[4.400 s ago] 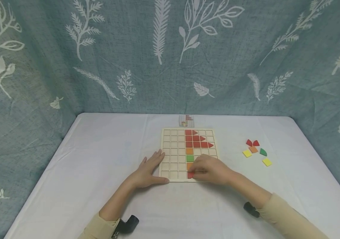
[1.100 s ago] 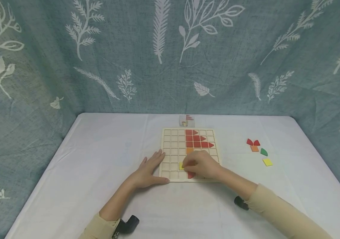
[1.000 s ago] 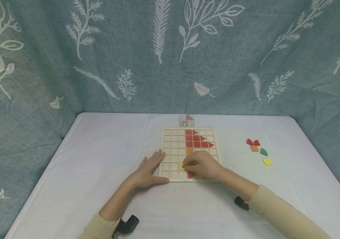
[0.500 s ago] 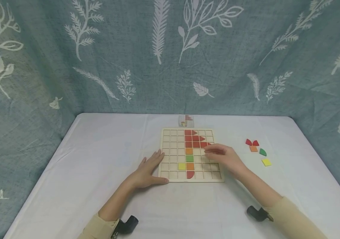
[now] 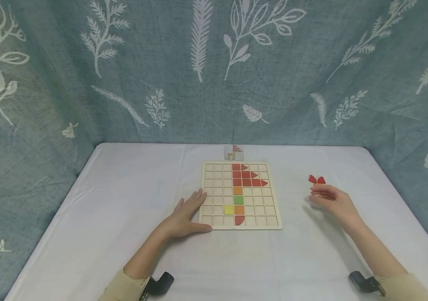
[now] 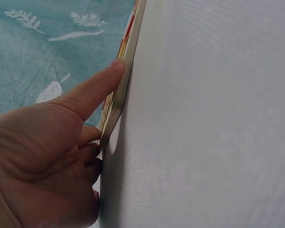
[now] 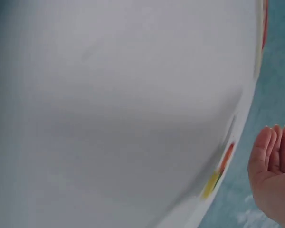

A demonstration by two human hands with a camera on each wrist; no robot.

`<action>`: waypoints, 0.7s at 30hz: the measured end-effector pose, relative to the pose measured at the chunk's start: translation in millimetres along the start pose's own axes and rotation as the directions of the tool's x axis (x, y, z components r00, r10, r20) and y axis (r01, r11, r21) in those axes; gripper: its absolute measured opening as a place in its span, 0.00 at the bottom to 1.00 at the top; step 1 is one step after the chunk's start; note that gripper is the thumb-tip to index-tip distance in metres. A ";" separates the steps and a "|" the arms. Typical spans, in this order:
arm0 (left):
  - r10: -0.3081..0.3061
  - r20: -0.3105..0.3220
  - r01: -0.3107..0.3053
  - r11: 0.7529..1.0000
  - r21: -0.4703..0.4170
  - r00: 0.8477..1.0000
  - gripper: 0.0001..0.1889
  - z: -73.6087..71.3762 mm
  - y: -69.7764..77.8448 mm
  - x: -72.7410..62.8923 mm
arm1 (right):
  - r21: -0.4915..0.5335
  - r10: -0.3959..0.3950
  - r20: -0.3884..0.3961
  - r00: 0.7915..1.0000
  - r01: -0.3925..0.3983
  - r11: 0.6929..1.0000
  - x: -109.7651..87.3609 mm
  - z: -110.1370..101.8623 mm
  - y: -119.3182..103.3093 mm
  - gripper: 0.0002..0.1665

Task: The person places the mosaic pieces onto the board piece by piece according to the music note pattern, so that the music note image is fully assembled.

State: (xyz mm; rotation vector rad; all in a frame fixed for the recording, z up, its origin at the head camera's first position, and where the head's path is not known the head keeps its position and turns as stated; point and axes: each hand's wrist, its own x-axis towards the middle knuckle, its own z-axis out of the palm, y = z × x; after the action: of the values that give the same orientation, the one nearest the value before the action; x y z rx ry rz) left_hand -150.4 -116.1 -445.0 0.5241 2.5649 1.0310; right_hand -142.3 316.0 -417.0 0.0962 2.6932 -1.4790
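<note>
A wooden grid board lies mid-table. It bears stepped rows of red tiles, with an orange, a green, another orange and a red rounded tile in a column below them. A yellow square tile sits left of the lower orange one. My left hand rests along the board's left edge, fingers spread, thumb at the near corner; the left wrist view shows the thumb against the rim. Over the loose tiles at the right, my right hand hovers with relaxed fingers and nothing in them.
Two red rounded tiles show beyond the right hand. In the right wrist view, a yellow tile and an orange tile lie on the table. A small pattern card lies behind the board. A patterned curtain borders the table.
My right hand has placed the yellow tile on the board, let go, and moved right to the loose tiles, now hiding several. My left hand has stayed in place.
</note>
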 end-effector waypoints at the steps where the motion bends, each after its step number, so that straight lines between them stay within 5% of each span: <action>1: 0.003 0.003 -0.003 1.000 -0.003 1.000 0.52 -0.6 0.3 -0.1 | -0.018 0.014 -0.011 1.000 -0.014 1.000 -2.0 -6.5 3.7 0.32; 10: 0.005 0.015 -0.005 1.000 -0.009 1.000 0.51 -3.3 3.1 -1.7 | -0.333 0.095 -0.093 0.991 -0.121 0.935 -15.8 -40.9 28.6 0.32; 21: 0.004 0.012 -0.004 1.000 -0.005 1.000 0.51 -2.3 2.3 -1.3 | -0.398 0.065 -0.078 0.995 -0.091 0.913 -11.4 -39.6 34.0 0.27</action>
State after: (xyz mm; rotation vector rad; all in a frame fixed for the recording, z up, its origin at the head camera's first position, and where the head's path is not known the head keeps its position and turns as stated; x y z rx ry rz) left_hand -149.7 -116.5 -441.6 0.5328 2.5509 1.0319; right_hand -129.1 367.4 -423.3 0.2270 2.9396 -0.8880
